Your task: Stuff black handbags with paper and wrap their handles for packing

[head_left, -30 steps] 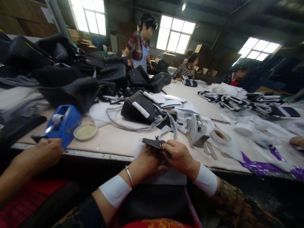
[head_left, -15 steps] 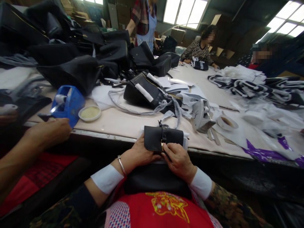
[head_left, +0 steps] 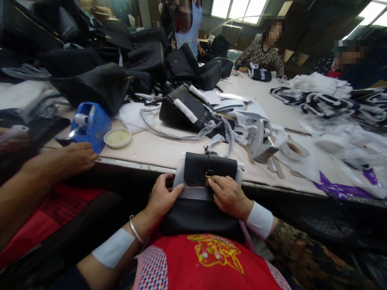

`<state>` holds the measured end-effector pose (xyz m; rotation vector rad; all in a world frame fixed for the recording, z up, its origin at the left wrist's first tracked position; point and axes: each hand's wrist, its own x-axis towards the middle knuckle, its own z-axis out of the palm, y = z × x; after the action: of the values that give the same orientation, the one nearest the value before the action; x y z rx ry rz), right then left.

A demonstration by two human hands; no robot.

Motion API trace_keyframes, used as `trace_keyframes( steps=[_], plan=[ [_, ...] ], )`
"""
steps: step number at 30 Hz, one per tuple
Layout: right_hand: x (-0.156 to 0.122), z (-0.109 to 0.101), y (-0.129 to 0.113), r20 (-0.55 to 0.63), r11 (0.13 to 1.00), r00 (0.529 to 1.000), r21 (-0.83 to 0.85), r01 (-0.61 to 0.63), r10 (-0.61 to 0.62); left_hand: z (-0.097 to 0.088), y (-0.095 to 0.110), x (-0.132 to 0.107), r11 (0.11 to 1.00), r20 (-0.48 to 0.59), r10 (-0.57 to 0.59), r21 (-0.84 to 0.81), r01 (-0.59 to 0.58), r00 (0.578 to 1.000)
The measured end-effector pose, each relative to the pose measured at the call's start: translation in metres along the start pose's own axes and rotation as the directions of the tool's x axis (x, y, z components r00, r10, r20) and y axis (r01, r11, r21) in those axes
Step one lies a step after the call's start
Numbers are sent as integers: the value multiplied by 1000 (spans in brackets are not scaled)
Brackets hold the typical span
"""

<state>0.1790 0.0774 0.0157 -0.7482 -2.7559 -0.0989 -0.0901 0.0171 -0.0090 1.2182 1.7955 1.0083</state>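
A black handbag [head_left: 199, 213] lies in my lap against the table edge. Its flap [head_left: 195, 167] is folded up and away from me, with a strap and a gold buckle [head_left: 208, 175] at the middle. White tissue paper [head_left: 190, 191] shows under the flap. At the bag's left side, my left hand [head_left: 165, 195] is closed on the edge, thumb on the tissue and fingers partly hidden. My right hand [head_left: 229, 195] pinches the strap just below the buckle; its fingertips cover part of the strap.
Black bags [head_left: 90, 84] are heaped at the back left. A blue tape dispenser [head_left: 93, 125], a dish of yellowish paste [head_left: 117, 137], a grey tape dispenser [head_left: 261, 139] and a tape roll [head_left: 293, 150] stand on the table. At left a co-worker's hand [head_left: 75, 157] rests near the edge.
My left hand has come out from beneath the flap to the bag's left edge, uncovering the tissue. My right hand stays at the buckle. The co-worker's hand at left has opened out.
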Motion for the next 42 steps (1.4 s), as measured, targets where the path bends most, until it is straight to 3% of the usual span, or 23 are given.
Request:
trace_keyframes(
  steps=[3,5,7,11,16,18,22,29,33,38,42],
  plan=[
    [-1,-2,0,8,1000,1000,31,2,-3,1,-3,1,979,239,-121,-130,155,964],
    [-1,-5,0,17,999,1000,42,6,-7,1,-4,6,950,435,-98,-226,215,895],
    [0,-9,1,31,999,999,35,15,-16,2,-4,14,919,567,-43,-300,255,823],
    [0,-13,0,46,999,999,42,2,-4,6,-2,28,856,689,24,-389,340,725],
    [-3,-12,-3,9,977,999,208,-49,48,11,-5,34,770,784,151,-475,426,602],
    [-3,-13,-2,15,962,997,264,-76,74,13,-5,35,772,775,176,-491,404,607],
    [0,-21,4,47,919,989,365,-148,141,20,-4,34,793,711,134,-494,356,690],
    [-3,-41,25,-19,802,970,568,-187,241,28,26,24,708,732,91,-525,473,676],
    [-7,-53,36,31,780,955,569,-259,295,32,45,16,637,733,73,-556,534,676],
    [-13,-60,42,99,767,935,545,-338,341,36,48,5,583,717,-28,-554,594,696],
    [-15,-63,47,132,732,922,571,-371,364,33,57,-1,541,720,-44,-566,622,693]
  ],
)
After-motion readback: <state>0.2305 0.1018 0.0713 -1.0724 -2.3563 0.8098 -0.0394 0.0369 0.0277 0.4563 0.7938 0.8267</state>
